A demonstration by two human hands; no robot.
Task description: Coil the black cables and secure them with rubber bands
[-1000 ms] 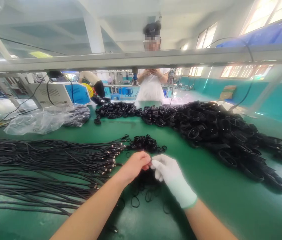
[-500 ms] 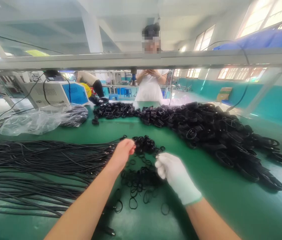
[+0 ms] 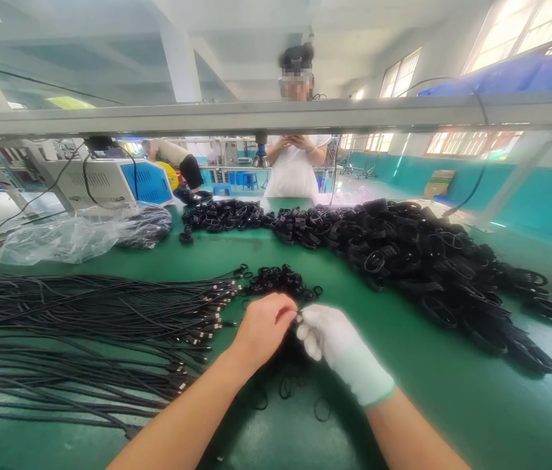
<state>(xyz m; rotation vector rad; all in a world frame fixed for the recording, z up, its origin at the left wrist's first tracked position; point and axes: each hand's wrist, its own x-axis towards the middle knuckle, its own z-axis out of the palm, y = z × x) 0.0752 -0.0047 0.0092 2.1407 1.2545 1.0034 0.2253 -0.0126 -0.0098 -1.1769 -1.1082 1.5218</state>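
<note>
With the meeting fingertips as clock centre, a grey rail (image 3: 207,119) crosses beyond the green table (image 3: 217,254) at twelve, in front of a person in white (image 3: 291,173). A large pile of coiled black cables (image 3: 403,248) spreads from twelve to three; straight black cables (image 3: 109,300) with metal-tipped plugs lie at nine, a clear plastic bag (image 3: 65,236) and a white-and-blue machine (image 3: 107,181) near ten. Any print on the carton (image 3: 438,184) near one is too small to read. The bare left hand (image 3: 267,326) and white-gloved right hand (image 3: 335,346) meet, fingers closed in a pinch on a small dark piece (image 3: 299,316), probably a ring. A heap of small black rings (image 3: 276,281) sits just beyond, near eleven; the hands partly hide more below them, and a loose ring (image 3: 322,410) lies at five.
</note>
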